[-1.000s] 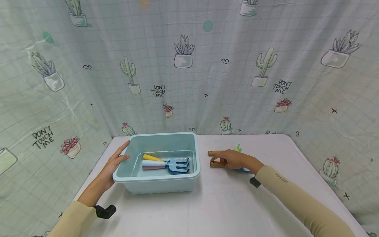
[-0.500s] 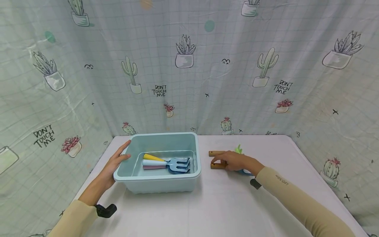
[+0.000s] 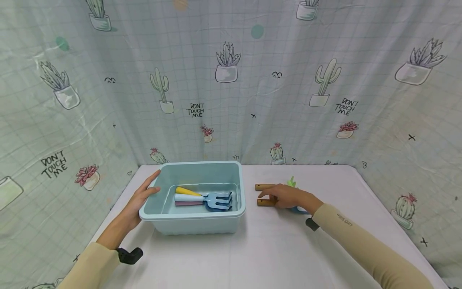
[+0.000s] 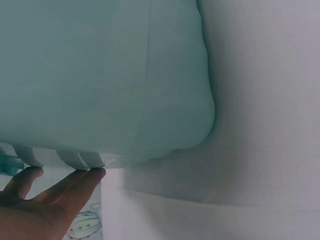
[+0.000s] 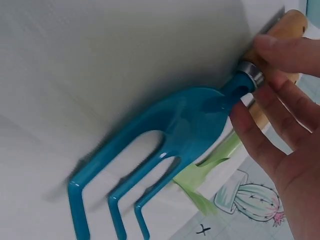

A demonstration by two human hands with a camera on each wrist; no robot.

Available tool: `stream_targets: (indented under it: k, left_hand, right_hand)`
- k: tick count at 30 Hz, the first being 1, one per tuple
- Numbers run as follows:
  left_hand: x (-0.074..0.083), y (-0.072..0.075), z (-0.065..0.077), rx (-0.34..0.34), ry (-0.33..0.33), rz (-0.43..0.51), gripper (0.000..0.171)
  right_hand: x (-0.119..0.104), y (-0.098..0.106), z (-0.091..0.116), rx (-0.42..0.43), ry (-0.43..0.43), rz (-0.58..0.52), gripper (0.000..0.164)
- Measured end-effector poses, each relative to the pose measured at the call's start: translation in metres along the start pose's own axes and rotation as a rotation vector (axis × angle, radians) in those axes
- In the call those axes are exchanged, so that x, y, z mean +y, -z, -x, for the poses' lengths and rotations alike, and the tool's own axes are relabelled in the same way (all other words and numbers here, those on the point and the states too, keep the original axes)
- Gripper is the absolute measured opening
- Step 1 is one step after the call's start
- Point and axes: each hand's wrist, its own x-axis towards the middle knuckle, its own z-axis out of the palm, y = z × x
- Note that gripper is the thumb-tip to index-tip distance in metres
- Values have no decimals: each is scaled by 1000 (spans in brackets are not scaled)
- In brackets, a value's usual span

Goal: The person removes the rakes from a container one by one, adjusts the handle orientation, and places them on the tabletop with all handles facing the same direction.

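Note:
My left hand (image 3: 138, 200) grips the left rim of a light blue plastic bin (image 3: 195, 226), thumb over the edge; in the left wrist view, fingertips (image 4: 95, 174) touch the bin's outer wall. Inside the bin lie a blue garden fork (image 3: 216, 200) with a pale handle, and other tools with a yellow handle (image 3: 185, 191) and a pink handle (image 3: 188, 203). At the right, my right hand (image 3: 288, 196) pinches the wooden handle (image 5: 287, 25) of a blue three-tined hand cultivator (image 5: 192, 120) between thumb and fingers. A green tool (image 5: 200, 175) with a wooden handle (image 3: 264, 187) lies just behind it.
The white table (image 3: 231, 261) carries the bin left of centre and the wooden-handled tools to its right. A cactus-print curtain (image 3: 231, 100) encloses the table's back and both sides. A black wrist camera (image 3: 130, 256) hangs below the left sleeve.
The head view drifts slightly, so everything sits a little further right in the picture. Both hands keep nearly the same hold and place.

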Motion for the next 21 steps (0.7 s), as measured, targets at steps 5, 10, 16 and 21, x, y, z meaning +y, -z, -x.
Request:
stream_targets:
  k: [5,10,16,21]
  left_hand:
    - [0,-1,-1,6,13,9,68]
    - [0,-1,-1,11,16,1,68]
    - [1,-1,1,27,14,-29,67]
    - [1,-1,1,28,4,-45,66]
  right_hand:
    - [-1,9,-2,0,-6,-33,61]
    - [-4,23,-2,42,17,-82,59]
    - [-13,43,-3,93,36,-77,50]
    - [-26,61,-5,127,64,-70,49]
